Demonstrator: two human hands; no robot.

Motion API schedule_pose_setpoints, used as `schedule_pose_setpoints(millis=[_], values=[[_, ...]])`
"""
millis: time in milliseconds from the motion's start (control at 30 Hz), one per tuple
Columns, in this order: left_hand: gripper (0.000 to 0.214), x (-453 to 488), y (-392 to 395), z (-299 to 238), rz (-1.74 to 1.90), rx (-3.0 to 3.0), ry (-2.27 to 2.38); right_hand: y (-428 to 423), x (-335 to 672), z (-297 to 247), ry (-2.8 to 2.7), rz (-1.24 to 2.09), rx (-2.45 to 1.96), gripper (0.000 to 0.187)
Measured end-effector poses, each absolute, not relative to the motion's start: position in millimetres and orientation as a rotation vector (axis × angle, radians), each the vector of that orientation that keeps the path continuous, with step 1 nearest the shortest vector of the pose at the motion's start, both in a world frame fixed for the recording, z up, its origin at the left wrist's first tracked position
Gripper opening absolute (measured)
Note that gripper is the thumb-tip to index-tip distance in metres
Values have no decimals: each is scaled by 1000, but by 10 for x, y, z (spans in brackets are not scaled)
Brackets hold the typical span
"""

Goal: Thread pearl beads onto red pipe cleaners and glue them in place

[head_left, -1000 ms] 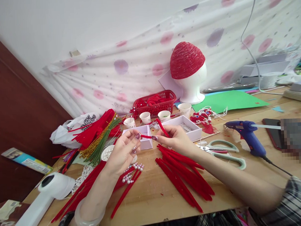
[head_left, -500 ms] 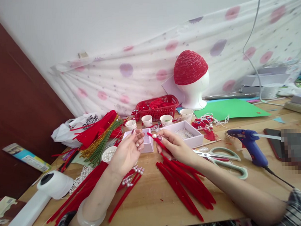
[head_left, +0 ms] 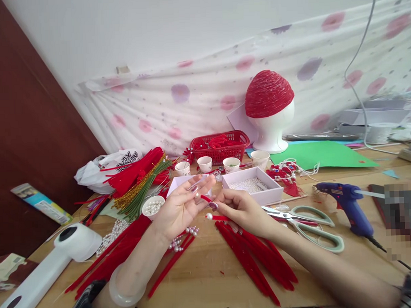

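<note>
My left hand [head_left: 180, 209] is turned palm up. Its thumb and a finger hold a small white pearl bead [head_left: 197, 195], while the other fingers stretch out. In my right hand [head_left: 241, 211], closed at the fingertips, are red chenille stems [head_left: 218, 217]. One stem's red tip points at the bead in my left hand; whether they touch I cannot tell. A second stem ends in a larger white pearl [head_left: 209, 216]. Below my right hand, loose red chenille stems [head_left: 259, 264] fan out on the table. Pink-white pearl sprigs [head_left: 176, 243] lie under my left wrist.
A paper cup of pearls [head_left: 152, 206] stands left of my hands, and a white box of small beads [head_left: 269, 192] behind them. Scissors [head_left: 305, 220] and a blue glue gun [head_left: 345, 205] lie right. Behind are a red basket [head_left: 222, 153] and a foam head [head_left: 272, 129].
My hands have come closer together, with the stem tip now beside my left fingers. The pearl-ended stem shows lower under my right hand. The view has shifted slightly left.
</note>
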State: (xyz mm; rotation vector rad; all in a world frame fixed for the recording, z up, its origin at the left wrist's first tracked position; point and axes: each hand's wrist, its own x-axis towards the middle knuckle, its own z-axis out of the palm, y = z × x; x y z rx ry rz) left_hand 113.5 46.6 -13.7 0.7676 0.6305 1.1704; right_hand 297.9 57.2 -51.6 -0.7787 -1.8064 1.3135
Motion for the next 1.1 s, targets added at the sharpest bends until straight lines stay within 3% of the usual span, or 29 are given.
schedule_pose_setpoints(millis=[1100], values=[[30, 1102, 458, -252, 1101, 851, 527, 568, 2978, -460, -1811, 1353, -794, 33]])
